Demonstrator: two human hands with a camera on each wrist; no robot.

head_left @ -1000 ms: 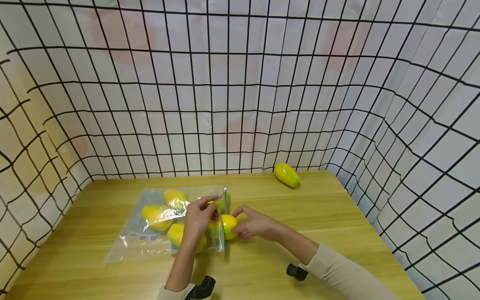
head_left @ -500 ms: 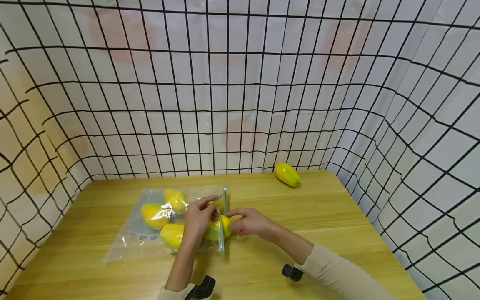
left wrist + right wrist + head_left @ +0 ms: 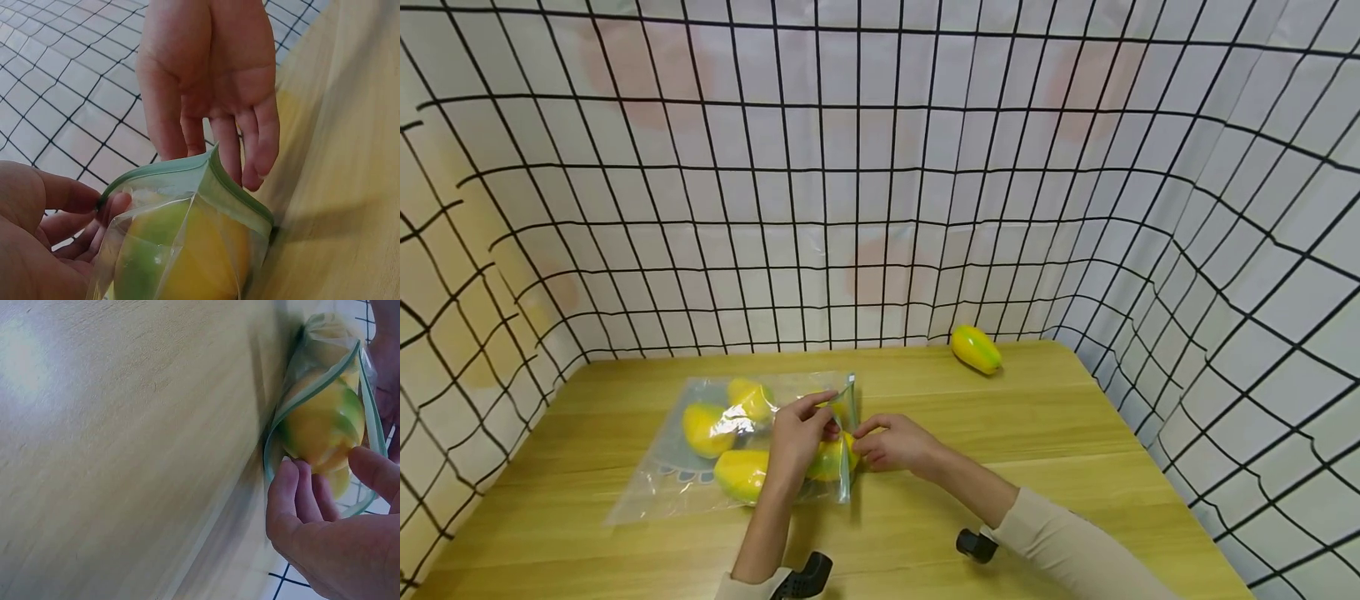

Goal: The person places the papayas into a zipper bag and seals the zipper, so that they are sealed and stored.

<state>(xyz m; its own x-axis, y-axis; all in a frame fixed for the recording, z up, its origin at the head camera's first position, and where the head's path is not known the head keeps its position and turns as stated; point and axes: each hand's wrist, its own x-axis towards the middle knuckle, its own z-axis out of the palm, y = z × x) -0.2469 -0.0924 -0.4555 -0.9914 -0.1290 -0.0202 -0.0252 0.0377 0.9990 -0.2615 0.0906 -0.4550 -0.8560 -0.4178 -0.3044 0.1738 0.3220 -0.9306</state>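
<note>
A clear zip bag (image 3: 651, 492) with a green-edged mouth lies on the table, its mouth to the right. Several yellow fruits (image 3: 743, 473) are inside. My left hand (image 3: 797, 437) pinches the upper edge of the mouth between thumb and fingers, so the green seal strip (image 3: 156, 169) gapes apart in the left wrist view. At the opening sits a yellow-green papaya (image 3: 325, 419), mostly within the bag. My right hand (image 3: 898, 446) has its thumb and fingertips around the papaya's outer end; the right wrist view shows them at either side of it.
Another yellow-green papaya (image 3: 976, 350) lies at the table's back edge, right of centre. Black grid netting (image 3: 880, 200) over white sheeting encloses the back and both sides. The wooden table (image 3: 1037, 433) extends to the right of the hands.
The right hand has moved left, and the papaya has slid deeper through the bag's mouth. Another fruit in the bag has shifted left. The left hand stays at the edge.
</note>
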